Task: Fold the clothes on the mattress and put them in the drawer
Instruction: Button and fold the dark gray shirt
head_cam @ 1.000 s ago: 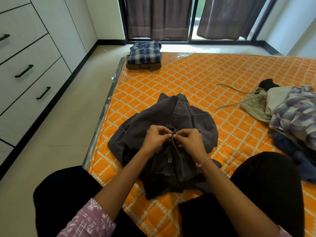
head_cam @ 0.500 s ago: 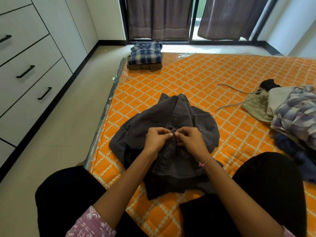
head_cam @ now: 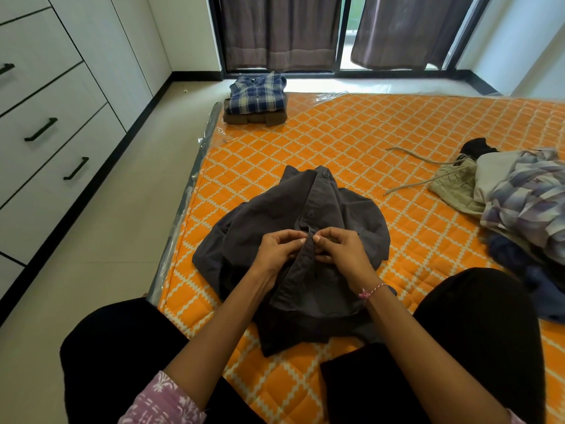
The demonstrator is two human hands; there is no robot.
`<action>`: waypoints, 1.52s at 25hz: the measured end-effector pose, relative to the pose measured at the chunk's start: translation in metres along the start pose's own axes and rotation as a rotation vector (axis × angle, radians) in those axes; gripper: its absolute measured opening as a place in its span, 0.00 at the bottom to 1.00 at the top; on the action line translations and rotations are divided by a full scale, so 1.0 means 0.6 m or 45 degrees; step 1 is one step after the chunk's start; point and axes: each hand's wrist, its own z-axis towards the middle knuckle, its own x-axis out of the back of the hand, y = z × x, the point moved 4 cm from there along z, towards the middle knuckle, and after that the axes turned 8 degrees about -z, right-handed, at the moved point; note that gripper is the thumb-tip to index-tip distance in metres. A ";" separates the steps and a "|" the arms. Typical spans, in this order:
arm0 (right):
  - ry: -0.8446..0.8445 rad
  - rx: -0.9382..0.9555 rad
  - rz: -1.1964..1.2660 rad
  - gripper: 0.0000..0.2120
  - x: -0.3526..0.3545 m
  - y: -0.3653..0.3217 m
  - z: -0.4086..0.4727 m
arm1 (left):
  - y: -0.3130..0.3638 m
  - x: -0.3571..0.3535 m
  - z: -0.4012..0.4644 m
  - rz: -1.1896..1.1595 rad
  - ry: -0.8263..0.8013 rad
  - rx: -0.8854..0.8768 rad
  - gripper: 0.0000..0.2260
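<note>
Head view: a grey shirt [head_cam: 293,240] is lying front-up at frame centre on the orange mattress [head_cam: 382,142], collar pointing toward the top of the frame. The left hand [head_cam: 276,250] and right hand [head_cam: 344,252] are meeting over the shirt's button strip; the fingers of both are curling in and pinching the strip's edges from either side, thumbs nearly touching. One button is showing just above the hands. A pink thread band is sitting on the right wrist. A folded stack [head_cam: 256,99], plaid shirt on top of a brown garment, is resting at the mattress corner in the upper middle of the frame, well apart from the grey shirt. An unfolded pile [head_cam: 516,203] of clothes is lying at the right edge, with a khaki piece and its drawstrings trailing toward centre. White drawers [head_cam: 46,123] with black handles are lining the left of the frame, all closed. Dark curtains [head_cam: 275,29] are hanging at the top. The person's knees in black are framing the bottom of the frame, one on the floor side, one on the mattress.
</note>
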 end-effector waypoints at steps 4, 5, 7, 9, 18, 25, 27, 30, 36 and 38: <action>-0.122 -0.132 0.195 0.06 0.004 0.000 -0.002 | 0.007 -0.004 0.001 0.117 -0.018 -0.081 0.05; -0.087 -0.119 0.163 0.06 0.005 -0.001 -0.002 | 0.009 -0.007 0.000 0.155 -0.011 -0.114 0.05; 0.070 -0.069 0.019 0.06 0.003 -0.003 -0.003 | 0.014 -0.013 0.000 0.237 0.015 -0.183 0.06; 0.225 -0.041 -0.069 0.06 0.002 0.000 -0.006 | 0.015 -0.018 0.000 0.277 0.020 -0.218 0.07; 0.330 0.120 -0.095 0.02 -0.001 0.009 -0.018 | 0.007 -0.012 -0.002 0.106 0.014 -0.153 0.06; 0.427 0.175 -0.220 0.02 -0.010 0.007 -0.017 | 0.011 -0.009 -0.005 0.080 0.128 -0.091 0.04; 0.489 0.253 -0.374 0.02 -0.013 0.003 -0.018 | 0.008 -0.009 -0.007 0.028 0.199 -0.029 0.04; 0.580 0.433 -0.600 0.02 -0.020 -0.003 -0.025 | 0.003 -0.012 -0.010 -0.024 0.209 -0.009 0.02; 0.667 0.568 -0.732 0.02 -0.024 -0.006 -0.036 | -0.015 -0.018 -0.004 -0.416 0.259 0.178 0.04; 0.687 0.565 -0.684 0.01 -0.025 -0.005 -0.038 | -0.022 -0.023 -0.005 -0.575 0.258 0.265 0.05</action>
